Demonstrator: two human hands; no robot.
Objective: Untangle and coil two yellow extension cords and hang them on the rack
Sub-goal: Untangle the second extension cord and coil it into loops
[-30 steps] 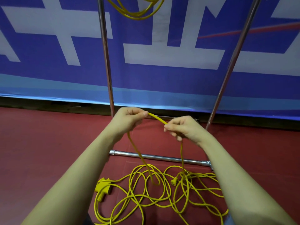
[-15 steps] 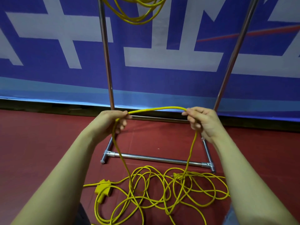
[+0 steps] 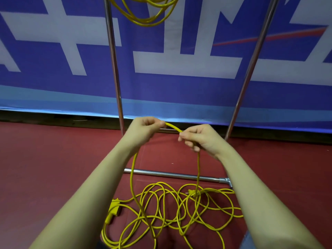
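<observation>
Since half a second ago the two hands have been brought close together, and the span of cord between them is shortened to a small arch. The loose yellow cord [image 3: 172, 209] is pinched by the curled fingers of the left hand [image 3: 145, 128] and gripped likewise by the right hand [image 3: 199, 137]. Two strands are hung down from the hands to the tangle on the red floor [image 3: 45, 168], before the rack [image 3: 172, 175]. A coiled cord [image 3: 145, 17] is hung above.
</observation>
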